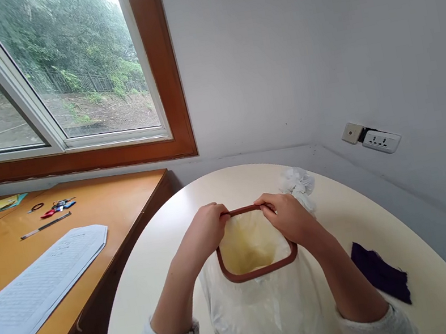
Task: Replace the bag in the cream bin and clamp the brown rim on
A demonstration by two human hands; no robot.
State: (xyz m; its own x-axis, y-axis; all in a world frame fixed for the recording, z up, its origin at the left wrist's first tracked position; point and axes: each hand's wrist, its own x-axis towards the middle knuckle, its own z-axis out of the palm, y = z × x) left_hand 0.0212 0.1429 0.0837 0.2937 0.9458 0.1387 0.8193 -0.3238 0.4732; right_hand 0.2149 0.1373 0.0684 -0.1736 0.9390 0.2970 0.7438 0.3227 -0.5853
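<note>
In front of me on the round table stands a small yellowish trash bin (247, 243), lined with a translucent white plastic bag (270, 311) that hangs down over its outside. A brown rim ring (262, 271) sits around the mouth, over the bag. My left hand (211, 226) is closed on the ring's far left corner, thumb and fingers pinching it. At the far right corner, my right hand (287, 216) grips the same ring with bent fingers. The bin's lower part is veiled by the bag.
A crumpled clear plastic bag (298, 183) lies behind my right hand. Right of my forearm is a dark purple cloth (380, 271). The wooden desk (125, 198) at left holds papers (46, 290), a pen (46, 226) and keys (58, 206). Wall sockets (381, 141) are at right.
</note>
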